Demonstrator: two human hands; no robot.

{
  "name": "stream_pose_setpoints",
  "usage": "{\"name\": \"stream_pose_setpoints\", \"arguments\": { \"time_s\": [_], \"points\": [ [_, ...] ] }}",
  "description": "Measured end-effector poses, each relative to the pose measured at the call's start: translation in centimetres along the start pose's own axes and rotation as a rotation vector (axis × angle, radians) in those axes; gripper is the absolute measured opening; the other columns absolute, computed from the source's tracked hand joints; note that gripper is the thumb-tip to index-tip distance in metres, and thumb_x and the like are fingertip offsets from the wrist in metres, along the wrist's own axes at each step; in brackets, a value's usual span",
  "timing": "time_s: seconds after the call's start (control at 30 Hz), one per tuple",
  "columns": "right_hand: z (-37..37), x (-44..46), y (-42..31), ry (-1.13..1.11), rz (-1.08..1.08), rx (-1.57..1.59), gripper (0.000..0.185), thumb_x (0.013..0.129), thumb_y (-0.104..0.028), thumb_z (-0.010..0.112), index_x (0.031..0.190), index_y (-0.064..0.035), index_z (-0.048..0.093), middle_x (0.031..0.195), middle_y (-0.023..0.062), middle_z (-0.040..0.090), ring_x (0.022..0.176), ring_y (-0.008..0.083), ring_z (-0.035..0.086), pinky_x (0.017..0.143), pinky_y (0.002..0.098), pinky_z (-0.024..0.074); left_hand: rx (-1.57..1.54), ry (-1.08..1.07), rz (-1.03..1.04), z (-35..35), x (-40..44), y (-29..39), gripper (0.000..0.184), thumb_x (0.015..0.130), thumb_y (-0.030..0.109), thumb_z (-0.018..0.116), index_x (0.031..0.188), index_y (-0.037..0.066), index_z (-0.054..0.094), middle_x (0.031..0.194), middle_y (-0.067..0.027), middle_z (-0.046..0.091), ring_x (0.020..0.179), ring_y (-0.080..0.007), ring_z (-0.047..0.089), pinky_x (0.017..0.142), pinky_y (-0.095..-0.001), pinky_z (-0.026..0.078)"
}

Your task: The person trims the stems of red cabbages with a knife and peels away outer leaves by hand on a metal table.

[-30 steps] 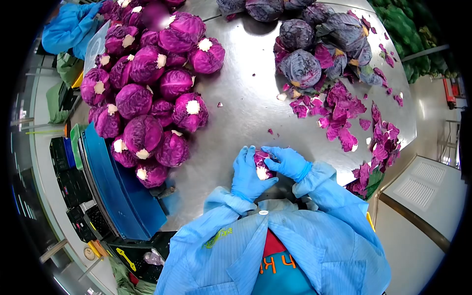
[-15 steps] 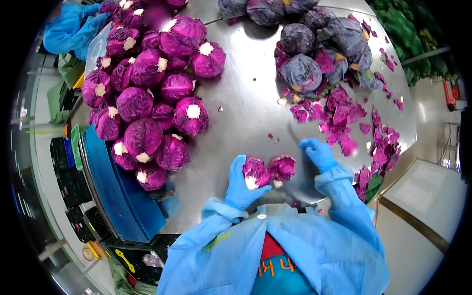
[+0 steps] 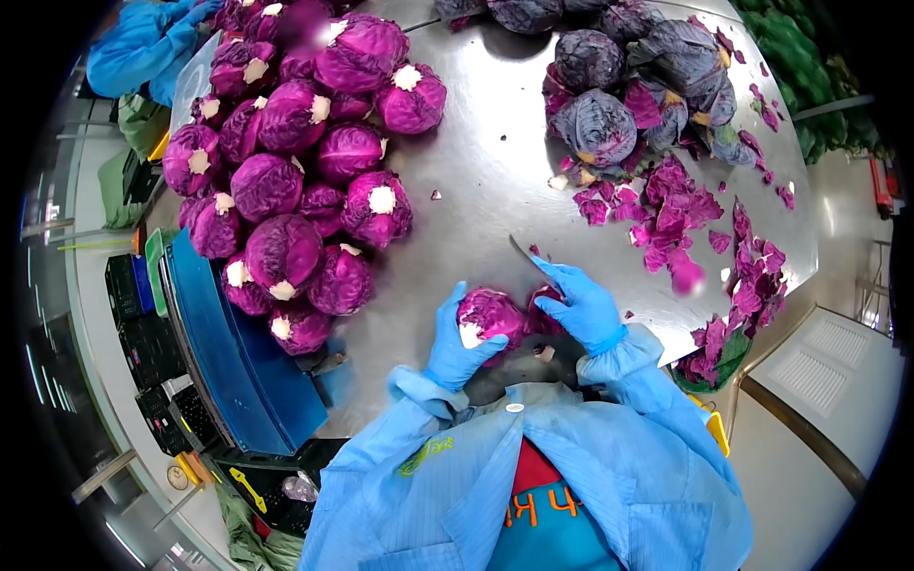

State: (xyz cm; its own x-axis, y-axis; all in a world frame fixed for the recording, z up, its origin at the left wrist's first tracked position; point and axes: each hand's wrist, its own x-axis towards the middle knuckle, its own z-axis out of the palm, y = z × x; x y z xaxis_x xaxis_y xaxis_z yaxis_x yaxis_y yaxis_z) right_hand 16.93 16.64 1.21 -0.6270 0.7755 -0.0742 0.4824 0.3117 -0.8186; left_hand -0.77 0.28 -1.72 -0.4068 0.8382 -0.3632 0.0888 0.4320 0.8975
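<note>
A red cabbage (image 3: 491, 316) with a pale cut stem end rests on the steel table (image 3: 457, 205) close to my body. My gloved left hand (image 3: 458, 341) is closed around its left side, thumb across the front. In my gloved right hand (image 3: 583, 306) is a knife (image 3: 525, 256), its thin curved blade pointing forward and left, above the table. A peeled purple leaf piece (image 3: 544, 317) lies right beside the cabbage, partly covered by my right hand; whether the fingers touch it I cannot tell. A small pale stem chunk (image 3: 545, 353) is just below.
Trimmed red cabbages (image 3: 286, 249) are piled at the left. Darker untrimmed cabbages (image 3: 595, 127) sit at the back right, with peeled leaf scraps (image 3: 671, 205) nearer me. A blue panel (image 3: 228, 343) stands by the left table edge. Another person's blue sleeve (image 3: 143, 52) shows top left.
My right hand has moved left with the knife, from the open table to beside the cabbage, over the leaf piece. My left hand still holds the cabbage, now turned slightly. The view has shifted a little.
</note>
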Motion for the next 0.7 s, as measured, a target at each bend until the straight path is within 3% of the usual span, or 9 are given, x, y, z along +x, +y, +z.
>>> {"name": "stream_pose_setpoints", "arguments": {
  "time_s": [0.07,0.1,0.23,0.33,0.4,0.47,0.53,0.6,0.7],
  "points": [
    [0.0,-0.2,1.6,-0.108,0.015,-0.06,0.044,0.081,-0.021,0.072,0.123,-0.0233,0.061,0.094,0.006,0.061,0.08,0.0248,0.063,0.072,0.0357,0.0518,-0.375,0.06,-0.137,0.2,-0.6,-1.8,0.111,0.064,0.036,0.088,0.145,0.0,0.022,0.141,-0.0187,0.034,0.127,-0.0278,0.042,0.106,-0.0367,0.037],
    [0.1,-0.4,2.8,-0.166,0.02,-0.089,0.044,0.08,-0.021,0.072,0.123,-0.0238,0.061,0.094,0.006,0.06,0.082,0.0243,0.064,0.073,0.036,0.0517,-0.228,0.187,-0.135,0.1,-1.3,-3.8,0.094,0.07,0.029,0.085,0.142,-0.001,0.031,0.136,-0.0164,0.044,0.121,-0.023,0.049,0.103,-0.0343,0.04],
    [0.4,-1.7,6.3,-0.228,0.149,-0.112,0.034,0.08,-0.016,0.072,0.113,-0.0201,0.064,0.093,0.0083,0.06,0.082,0.0277,0.063,0.071,0.0375,0.0517,-0.937,-0.035,-0.425,-2.3,-1.5,0.4,0.06,0.079,0.012,0.074,0.131,0.001,0.047,0.118,-0.0094,0.061,0.109,-0.0206,0.059,0.097,-0.0345,0.047],
    [-1.5,-0.9,7.9,0.0,0.155,-0.212,0.039,0.081,-0.012,0.069,0.119,-0.0196,0.061,0.094,0.0099,0.059,0.081,0.0285,0.063,0.07,0.0384,0.0513,-1.03,0.002,-0.431,-2.8,-1.9,-1.3,0.062,0.079,0.01,0.071,0.134,0.001,0.044,0.124,-0.0108,0.058,0.113,-0.0233,0.057,0.098,-0.0377,0.047],
    [-3.4,0.3,7.4,0.326,0.158,-0.495,0.05,0.082,-0.007,0.066,0.129,-0.02,0.055,0.097,0.0092,0.059,0.082,0.025,0.062,0.073,0.0361,0.0505,-1.111,-0.006,-0.423,-2.9,-2.0,-1.1,0.064,0.078,0.009,0.07,0.136,0.001,0.042,0.127,-0.0122,0.056,0.116,-0.0253,0.056,0.101,-0.0403,0.046],
    [-5.3,1.9,5.1,0.452,0.016,-0.368,0.058,0.085,-0.003,0.062,0.138,-0.0206,0.048,0.097,0.0071,0.058,0.086,0.021,0.058,0.075,0.0329,0.0494,-1.193,-0.022,-0.421,-2.9,-1.9,-0.5,0.068,0.077,0.009,0.069,0.137,0.001,0.04,0.13,-0.0136,0.053,0.118,-0.0272,0.054,0.103,-0.0426,0.045],
    [-5.2,1.9,1.2,0.307,-0.12,-0.201,0.056,0.085,-0.006,0.066,0.138,-0.0175,0.05,0.092,0.0052,0.055,0.084,0.0174,0.055,0.075,0.03,0.0483,-1.277,-0.042,-0.433,-2.8,-1.7,0.2,0.072,0.076,0.011,0.069,0.139,0.0,0.037,0.132,-0.015,0.051,0.121,-0.0291,0.053,0.105,-0.0446,0.043],
    [-2.6,1.0,-0.8,-0.01,0.074,-0.072,0.069,0.076,-0.027,0.079,0.137,-0.0164,0.05,0.092,0.0058,0.056,0.084,0.0185,0.056,0.077,0.0316,0.049,-1.291,-0.047,-0.401,-2.4,-1.4,1.2,0.074,0.075,0.012,0.069,0.14,0.0,0.036,0.133,-0.0161,0.05,0.122,-0.0302,0.052,0.105,-0.0452,0.043],
    [1.2,-0.1,-2.8,-0.433,0.338,0.251,0.091,0.071,-0.04,0.082,0.143,-0.0062,0.038,0.124,0.0131,0.058,0.104,0.0213,0.059,0.09,0.0327,0.0481,-1.266,-0.081,-0.325,-1.8,-0.9,1.6,0.076,0.075,0.013,0.069,0.141,0.0,0.034,0.134,-0.0173,0.048,0.123,-0.0313,0.05,0.105,-0.046,0.043]
  ]
}}
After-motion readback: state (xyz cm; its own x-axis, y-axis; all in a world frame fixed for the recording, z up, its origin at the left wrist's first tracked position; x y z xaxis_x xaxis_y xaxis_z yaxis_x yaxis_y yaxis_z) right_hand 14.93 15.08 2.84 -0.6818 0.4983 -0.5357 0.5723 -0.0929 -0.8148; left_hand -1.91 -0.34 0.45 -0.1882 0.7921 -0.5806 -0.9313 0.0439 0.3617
